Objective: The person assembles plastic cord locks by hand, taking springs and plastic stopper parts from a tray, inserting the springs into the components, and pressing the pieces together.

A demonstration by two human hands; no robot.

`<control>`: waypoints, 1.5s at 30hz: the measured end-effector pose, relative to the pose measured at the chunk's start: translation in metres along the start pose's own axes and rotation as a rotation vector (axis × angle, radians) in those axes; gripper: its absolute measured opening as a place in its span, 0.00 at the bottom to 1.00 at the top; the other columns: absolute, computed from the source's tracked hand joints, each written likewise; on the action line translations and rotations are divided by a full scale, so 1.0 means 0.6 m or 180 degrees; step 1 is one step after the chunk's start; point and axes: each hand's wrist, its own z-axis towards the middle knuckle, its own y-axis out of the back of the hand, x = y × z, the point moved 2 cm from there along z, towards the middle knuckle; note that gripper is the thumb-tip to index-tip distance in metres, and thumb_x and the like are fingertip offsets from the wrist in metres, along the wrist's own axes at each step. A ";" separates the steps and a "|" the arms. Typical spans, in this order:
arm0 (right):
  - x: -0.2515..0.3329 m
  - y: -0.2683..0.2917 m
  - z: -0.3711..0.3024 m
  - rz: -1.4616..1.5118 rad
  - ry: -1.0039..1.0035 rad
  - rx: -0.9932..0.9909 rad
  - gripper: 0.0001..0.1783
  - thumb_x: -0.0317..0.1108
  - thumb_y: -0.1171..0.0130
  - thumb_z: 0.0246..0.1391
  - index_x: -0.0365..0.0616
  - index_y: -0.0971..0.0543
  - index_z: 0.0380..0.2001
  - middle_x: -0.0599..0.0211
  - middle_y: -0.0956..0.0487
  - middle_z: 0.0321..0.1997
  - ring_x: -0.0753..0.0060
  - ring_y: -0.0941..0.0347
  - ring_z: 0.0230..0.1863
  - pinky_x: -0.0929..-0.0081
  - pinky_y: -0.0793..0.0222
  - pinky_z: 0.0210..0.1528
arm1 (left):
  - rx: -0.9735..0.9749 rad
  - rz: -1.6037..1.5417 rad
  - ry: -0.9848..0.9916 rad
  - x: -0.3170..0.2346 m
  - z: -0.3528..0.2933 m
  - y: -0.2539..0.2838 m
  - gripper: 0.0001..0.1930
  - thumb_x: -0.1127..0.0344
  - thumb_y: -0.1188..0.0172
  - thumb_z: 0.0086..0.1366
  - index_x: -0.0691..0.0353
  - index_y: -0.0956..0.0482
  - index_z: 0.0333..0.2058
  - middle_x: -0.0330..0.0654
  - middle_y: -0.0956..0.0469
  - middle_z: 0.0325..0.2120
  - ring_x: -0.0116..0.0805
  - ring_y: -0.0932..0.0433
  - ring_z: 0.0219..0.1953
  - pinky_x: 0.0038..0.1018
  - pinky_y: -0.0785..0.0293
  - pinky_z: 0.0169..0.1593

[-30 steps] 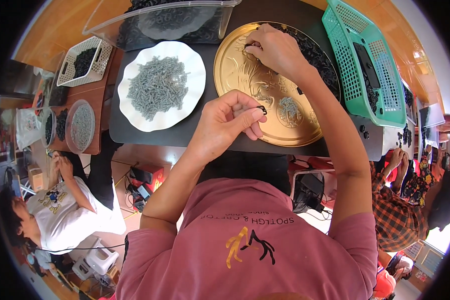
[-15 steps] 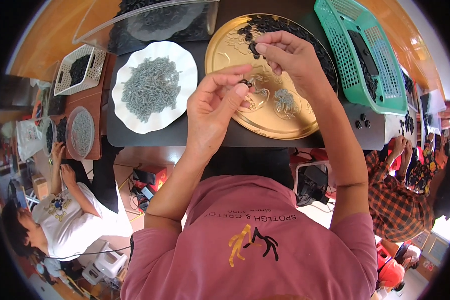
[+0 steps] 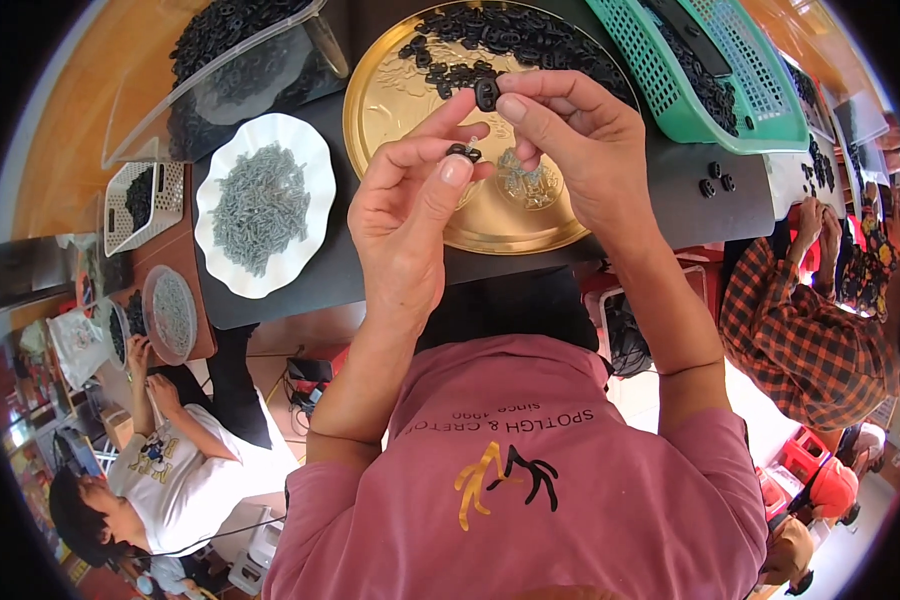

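Between thumb and fingertips, my left hand [image 3: 402, 225] pinches a small black plastic piece [image 3: 464, 152] with holes, over the near half of a round gold tray [image 3: 368, 100]. My right hand [image 3: 585, 150] grips another small black piece [image 3: 487, 95], rounded with openings in it, between thumb and forefinger. That second piece is held up just above the left one, close to the left fingertips. Many loose black pieces [image 3: 530, 38] lie along the tray's far side. A small heap of thin grey pieces [image 3: 525, 180] rests on its near part, partly behind my fingers.
Left of the tray stands a white scalloped plate [image 3: 322, 170] piled with short grey pieces. Behind it is a clear bin [image 3: 240, 62] of black parts. A green basket [image 3: 765, 135] sits at right, near several black pieces [image 3: 710, 187]. Co-workers [image 3: 190, 480] sit on both sides.
My right hand has brought its black piece from above the tray's far part down and left, close to the piece in my left hand. The view has also shifted.
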 end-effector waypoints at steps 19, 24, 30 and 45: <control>0.013 0.018 -0.020 -0.0022 0.0084 -0.0074 0.11 0.27 0.37 0.51 0.38 0.22 0.38 0.72 0.22 0.30 0.88 0.30 0.26 0.88 0.34 0.25 | -0.0258 0.0034 0.0388 0.003 -0.011 -0.019 0.08 0.72 0.43 0.63 0.67 0.28 0.39 0.48 0.24 0.40 0.27 0.24 0.37 0.23 0.25 0.41; 0.016 0.009 -0.030 -0.0005 0.0112 -0.0015 0.10 0.27 0.37 0.51 0.38 0.21 0.38 0.71 0.22 0.30 0.88 0.31 0.25 0.88 0.34 0.25 | -0.0298 0.0110 0.0639 0.004 -0.012 -0.016 0.07 0.72 0.43 0.62 0.67 0.28 0.38 0.42 0.23 0.31 0.24 0.25 0.30 0.20 0.27 0.35; 0.015 -0.001 -0.037 -0.0075 0.0225 0.0004 0.10 0.27 0.37 0.51 0.37 0.22 0.38 0.72 0.22 0.30 0.88 0.31 0.25 0.88 0.34 0.25 | -0.0272 0.0163 0.0705 -0.002 -0.014 -0.016 0.07 0.73 0.43 0.62 0.67 0.28 0.37 0.41 0.23 0.29 0.22 0.26 0.27 0.18 0.29 0.33; 0.005 -0.005 -0.051 -0.0359 0.0375 -0.0153 0.10 0.26 0.38 0.52 0.36 0.22 0.38 0.71 0.22 0.32 0.88 0.30 0.29 0.89 0.35 0.27 | -0.0277 0.0406 0.0868 0.000 -0.018 -0.009 0.06 0.70 0.43 0.62 0.65 0.27 0.37 0.41 0.22 0.27 0.22 0.27 0.25 0.19 0.31 0.31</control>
